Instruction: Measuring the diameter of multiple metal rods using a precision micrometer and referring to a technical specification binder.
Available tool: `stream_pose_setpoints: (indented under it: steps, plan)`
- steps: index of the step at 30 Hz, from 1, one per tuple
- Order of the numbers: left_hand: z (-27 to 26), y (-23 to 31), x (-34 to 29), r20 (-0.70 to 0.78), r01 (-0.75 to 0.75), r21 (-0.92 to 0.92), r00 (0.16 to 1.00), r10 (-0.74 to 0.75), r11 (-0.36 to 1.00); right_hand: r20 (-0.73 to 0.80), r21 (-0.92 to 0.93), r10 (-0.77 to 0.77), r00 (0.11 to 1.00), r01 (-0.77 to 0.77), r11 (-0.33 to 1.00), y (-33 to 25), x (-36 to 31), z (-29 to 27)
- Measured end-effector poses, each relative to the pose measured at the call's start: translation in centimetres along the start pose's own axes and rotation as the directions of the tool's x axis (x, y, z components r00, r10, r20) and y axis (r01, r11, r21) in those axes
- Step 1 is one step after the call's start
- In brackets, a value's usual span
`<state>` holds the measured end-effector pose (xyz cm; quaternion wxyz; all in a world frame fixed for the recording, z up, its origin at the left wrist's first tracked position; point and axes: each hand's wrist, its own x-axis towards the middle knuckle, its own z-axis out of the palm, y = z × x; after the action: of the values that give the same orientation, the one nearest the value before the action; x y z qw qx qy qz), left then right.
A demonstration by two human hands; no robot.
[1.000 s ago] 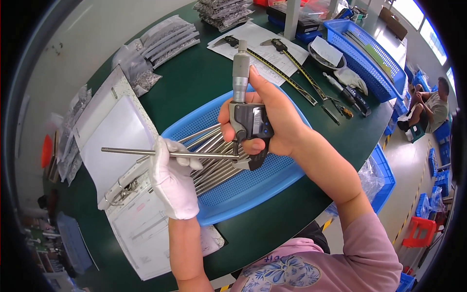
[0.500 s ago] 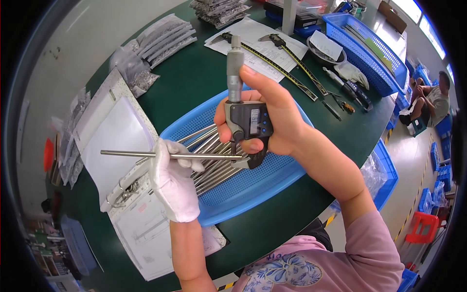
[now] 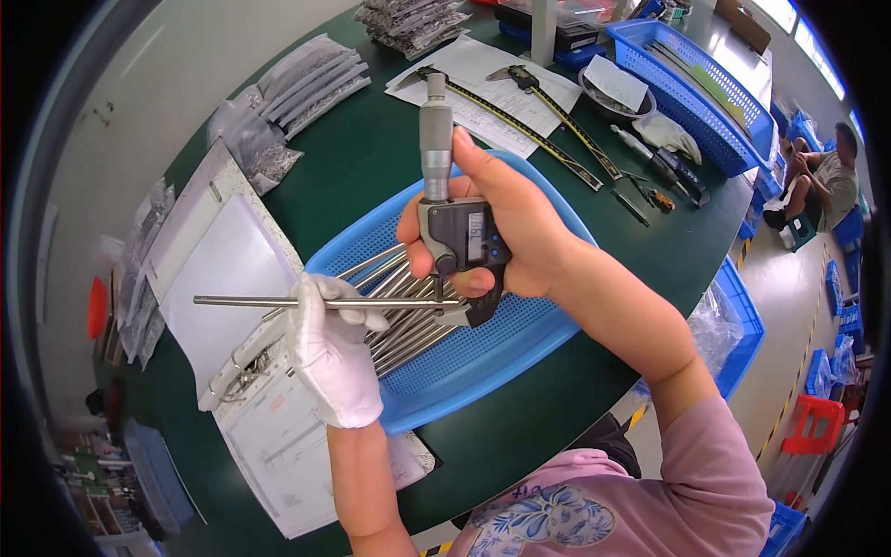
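My left hand [image 3: 336, 357], in a white glove, grips a slim metal rod [image 3: 243, 302] lying nearly level. Bare, my right hand [image 3: 524, 223] is wrapped round a digital micrometer [image 3: 436, 167] with its thimble pointing up. The rod's right end sits in the micrometer's jaw gap, by the spindle; whether both faces touch it I cannot tell. Beneath both hands is a blue perforated basket [image 3: 548, 339] holding several more metal rods [image 3: 408, 339], partly hidden by the hands and the tool.
Two calipers [image 3: 520, 121] lie on paper sheets beyond the basket. Farther right are another micrometer [image 3: 640, 148], a bowl [image 3: 603, 102] and a blue crate [image 3: 691, 102]. Clipboards [image 3: 223, 260] and bagged parts [image 3: 311, 84] lie left. A person [image 3: 821, 176] sits at the far right.
The micrometer and my right hand have shifted slightly left, and its frame has tilted a little. The micrometer's jaw sits a little farther in along the rod. My left hand keeps its grip.
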<state>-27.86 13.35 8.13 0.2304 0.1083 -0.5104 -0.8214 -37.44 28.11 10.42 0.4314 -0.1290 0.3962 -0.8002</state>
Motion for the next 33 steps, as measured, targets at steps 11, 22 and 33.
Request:
stream_pose_setpoints:
  steps: [11,22,33]
  plan:
    - [-0.06,0.09,-0.05,0.032,0.009,-0.007,0.999,-0.009,1.0,0.023,0.045,-0.016,1.0,0.015,0.999,0.14,0.02,-0.1]
    - [0.2,0.23,-0.1,0.044,0.031,-0.04,0.999,-0.029,0.999,0.043,0.008,-0.015,0.999,0.015,1.0,0.17,0.01,-0.24]
    - [-0.02,0.02,-0.1,0.08,0.028,-0.002,0.996,-0.028,1.0,0.044,0.058,-0.015,0.999,0.013,0.998,0.15,-0.01,-0.07]
